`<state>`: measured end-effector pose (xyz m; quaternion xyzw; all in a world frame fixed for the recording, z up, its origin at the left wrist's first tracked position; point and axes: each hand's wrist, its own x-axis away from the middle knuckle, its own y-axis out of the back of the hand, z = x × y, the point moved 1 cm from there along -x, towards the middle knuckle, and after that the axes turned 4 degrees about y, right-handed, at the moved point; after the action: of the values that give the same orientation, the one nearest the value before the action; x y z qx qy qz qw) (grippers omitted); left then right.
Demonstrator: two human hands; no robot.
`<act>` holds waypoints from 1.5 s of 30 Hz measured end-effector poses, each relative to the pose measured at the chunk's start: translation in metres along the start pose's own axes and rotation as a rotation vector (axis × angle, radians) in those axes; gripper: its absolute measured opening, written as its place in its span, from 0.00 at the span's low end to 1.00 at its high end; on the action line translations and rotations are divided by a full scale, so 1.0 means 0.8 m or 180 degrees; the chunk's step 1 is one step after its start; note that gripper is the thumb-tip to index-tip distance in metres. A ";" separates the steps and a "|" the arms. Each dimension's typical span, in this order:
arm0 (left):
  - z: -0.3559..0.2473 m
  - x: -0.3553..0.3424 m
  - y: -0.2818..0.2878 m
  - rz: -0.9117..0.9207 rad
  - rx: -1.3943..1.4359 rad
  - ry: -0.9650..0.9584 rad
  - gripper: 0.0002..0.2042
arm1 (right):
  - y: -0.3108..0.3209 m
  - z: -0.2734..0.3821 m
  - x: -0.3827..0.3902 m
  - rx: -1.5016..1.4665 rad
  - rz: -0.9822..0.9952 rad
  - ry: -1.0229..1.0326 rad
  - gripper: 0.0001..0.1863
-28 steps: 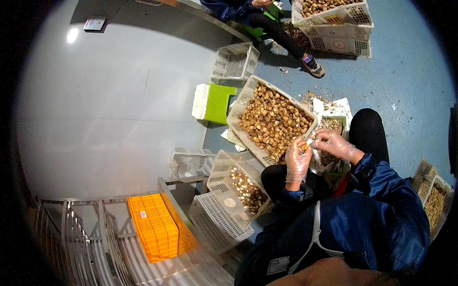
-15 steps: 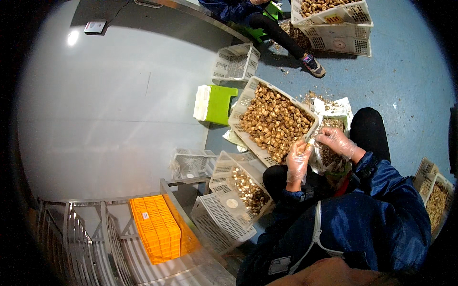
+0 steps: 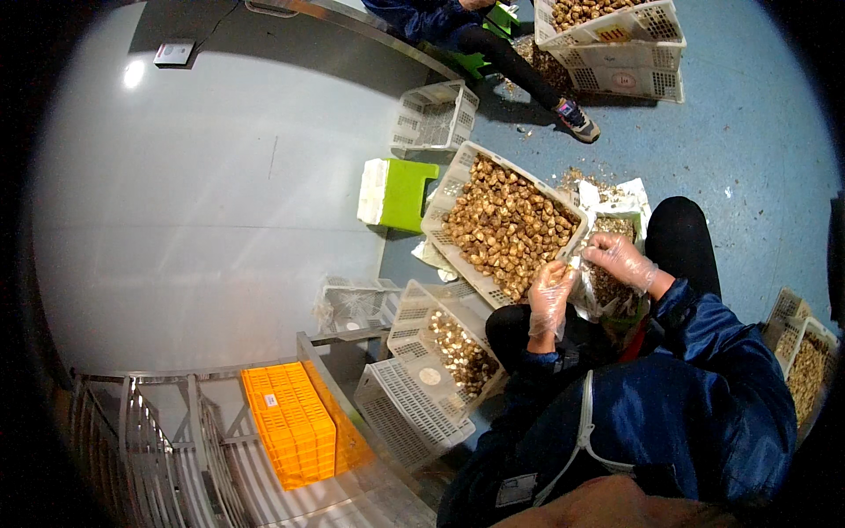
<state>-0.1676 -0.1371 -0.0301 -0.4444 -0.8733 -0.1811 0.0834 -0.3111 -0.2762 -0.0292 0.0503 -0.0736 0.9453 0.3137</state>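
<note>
Both my hands wear clear plastic gloves and meet over a lined bin of brown-white trimmings [image 3: 609, 286] between my knees. My left hand [image 3: 550, 301] is closed round a small mushroom [image 3: 575, 262], whose pale end shows at the fingertips. From the right, my right hand [image 3: 621, 261] reaches to that end with its fingers pinched; whatever lies between them is too small to make out. Just beyond my left hand, a tilted white crate [image 3: 446, 189] holds a heap of brown mushrooms [image 3: 506, 220].
Left of my knee stands a white crate [image 3: 407, 327] with paler mushrooms. Beyond are a green stool [image 3: 407, 195] and a white basket [image 3: 431, 114]. An orange crate [image 3: 290, 422] rests on a metal rack. Another person's shoe [image 3: 576, 121] and stacked crates [image 3: 616, 70] are far off.
My hands stay together at the same spot, with only a slight shift of the fingers at the mushroom. The view has tilted a little; nothing else has visibly moved.
</note>
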 end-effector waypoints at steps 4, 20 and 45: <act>0.008 -0.004 0.002 0.0083 0.0048 -0.0122 0.15 | -0.009 -0.003 0.001 0.0547 -0.0035 0.1564 0.15; -0.013 0.004 -0.008 0.0303 0.0921 0.0244 0.15 | -0.005 0.000 0.005 0.0181 0.0048 0.0719 0.13; -0.006 0.003 -0.007 0.0893 0.2568 0.1127 0.16 | -0.007 0.005 0.003 0.0422 0.0156 0.0922 0.13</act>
<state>-0.1732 -0.1402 -0.0263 -0.4526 -0.7777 0.1132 0.4213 -0.3095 -0.2706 -0.0244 -0.0678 0.0338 0.9528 0.2939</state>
